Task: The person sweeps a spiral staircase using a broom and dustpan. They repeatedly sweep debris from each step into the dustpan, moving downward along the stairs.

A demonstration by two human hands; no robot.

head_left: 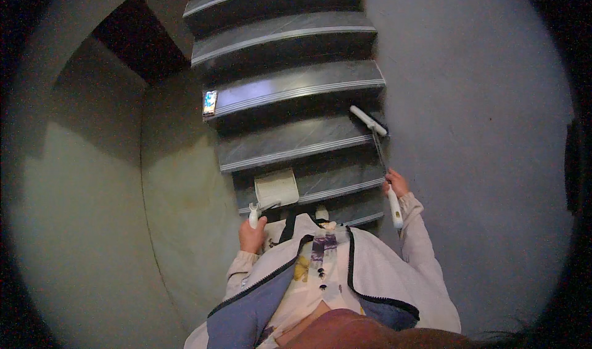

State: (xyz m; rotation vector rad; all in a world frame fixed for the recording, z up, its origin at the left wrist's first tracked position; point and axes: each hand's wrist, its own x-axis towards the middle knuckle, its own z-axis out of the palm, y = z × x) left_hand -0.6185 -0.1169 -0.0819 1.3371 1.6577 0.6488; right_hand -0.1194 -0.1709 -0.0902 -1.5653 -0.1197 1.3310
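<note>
My left hand (pixel 252 236) is closed around the white handle (pixel 254 214) of a long-handled dustpan. Its cream pan (pixel 277 188) lies over a lower stair tread, just ahead of my body. In my right hand (pixel 397 183) is a broom, gripped by its white handle (pixel 395 208). The broom's white head (pixel 368 120) reaches up to the right end of a higher tread, close to the wall. Dark bristles barely show along the head's edge. Part of the dustpan's rod is hidden by my hand and jacket.
Dark stone stairs (pixel 296 141) with pale ribbed nosing strips rise ahead. A smartphone (pixel 210 103) with a lit screen rests at the left end of one tread. A grey wall (pixel 462 118) borders the right side. To the left is a drop beside a pale wall (pixel 185 210).
</note>
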